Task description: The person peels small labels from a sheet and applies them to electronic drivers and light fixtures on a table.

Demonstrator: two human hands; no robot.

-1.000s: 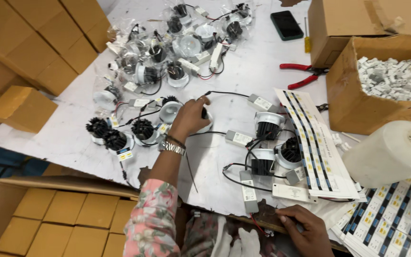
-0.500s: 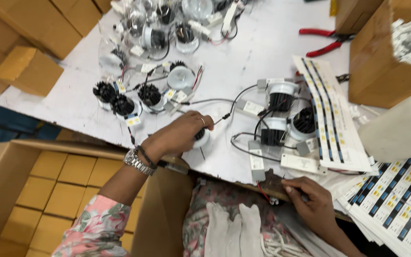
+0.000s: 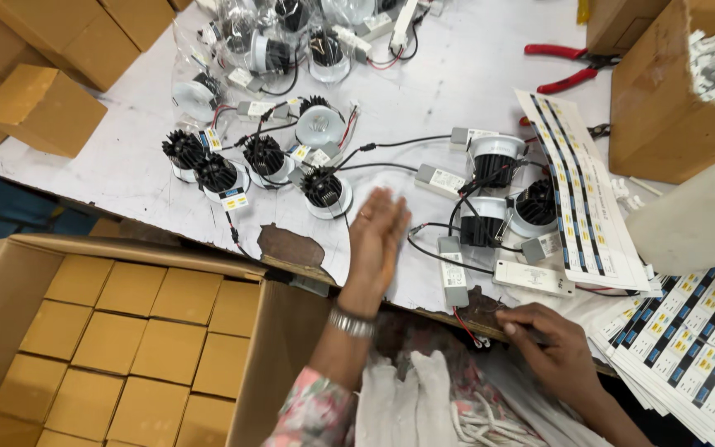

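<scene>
The left hand point(image 3: 376, 240) hovers flat and wide, its grip empty, over the counter point(image 3: 473, 91) just beside a black-finned lamp point(image 3: 325, 190). The right hand point(image 3: 552, 348) rests at the counter's edge near a white driver box point(image 3: 534, 278), its grip seemingly empty. Sorting lamps looks underway; a pick needs closing fingers.

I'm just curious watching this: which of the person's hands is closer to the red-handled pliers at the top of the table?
Left. The left hand lies mid-table, well below and left of the red-handled pliers. The right hand rests at the table's near edge, farther away.
</scene>
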